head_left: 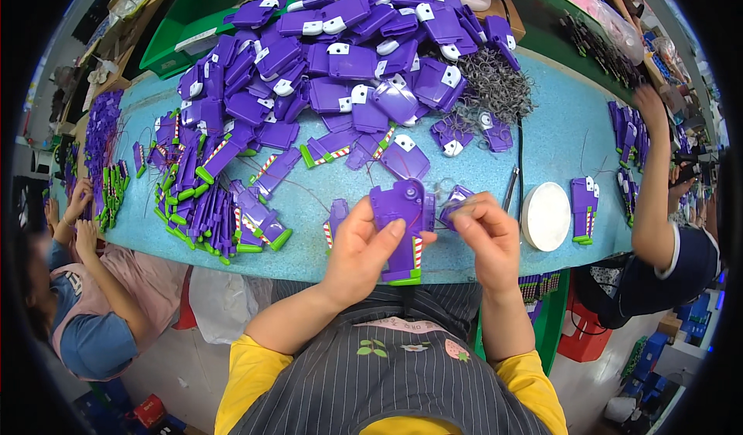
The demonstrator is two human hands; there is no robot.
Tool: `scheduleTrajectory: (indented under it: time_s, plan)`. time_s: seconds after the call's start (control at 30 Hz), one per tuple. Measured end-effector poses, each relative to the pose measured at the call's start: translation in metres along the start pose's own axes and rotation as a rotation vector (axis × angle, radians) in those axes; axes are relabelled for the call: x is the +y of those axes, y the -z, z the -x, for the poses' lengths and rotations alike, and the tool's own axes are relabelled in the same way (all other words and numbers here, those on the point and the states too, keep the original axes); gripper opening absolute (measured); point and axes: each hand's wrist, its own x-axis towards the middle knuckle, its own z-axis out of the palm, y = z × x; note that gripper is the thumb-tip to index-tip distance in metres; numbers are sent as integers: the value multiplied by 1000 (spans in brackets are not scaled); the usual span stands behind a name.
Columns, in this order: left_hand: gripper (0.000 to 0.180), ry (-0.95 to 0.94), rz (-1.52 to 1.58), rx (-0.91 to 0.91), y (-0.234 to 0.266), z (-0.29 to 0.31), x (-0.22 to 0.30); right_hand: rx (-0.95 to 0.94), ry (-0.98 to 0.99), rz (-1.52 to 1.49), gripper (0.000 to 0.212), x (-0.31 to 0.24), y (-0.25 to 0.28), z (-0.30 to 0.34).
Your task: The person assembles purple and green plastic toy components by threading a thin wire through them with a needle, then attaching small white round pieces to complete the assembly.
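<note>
My left hand grips a purple plastic leg-shaped shell with a green foot and a red-and-white striped strip, held upright over the table's near edge. To the right of the shell, the fingers of my right hand are pinched together. A small purple part and some thin grey wire show just behind those fingertips; whether the pinch holds either one I cannot tell. Beyond my hands lies a big heap of purple shells with white ends. Grey coiled wire pieces are piled at its right.
A round white lid or dish sits right of my right hand, beside a dark pen-like tool and a black cord. Green-footed purple legs are stacked at left. Other people work at both ends of the blue table.
</note>
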Motion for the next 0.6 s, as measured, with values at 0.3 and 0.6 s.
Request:
scheduleTrajectory:
  time_s: [0.3, 0.6]
  plan:
    - [27, -21, 85, -31, -3, -4, -18, 38, -334, -661, 9, 14, -12, 16]
    - [27, -142, -15, 23, -1, -4, -13, -340, -507, -1053, 16, 24, 1, 12]
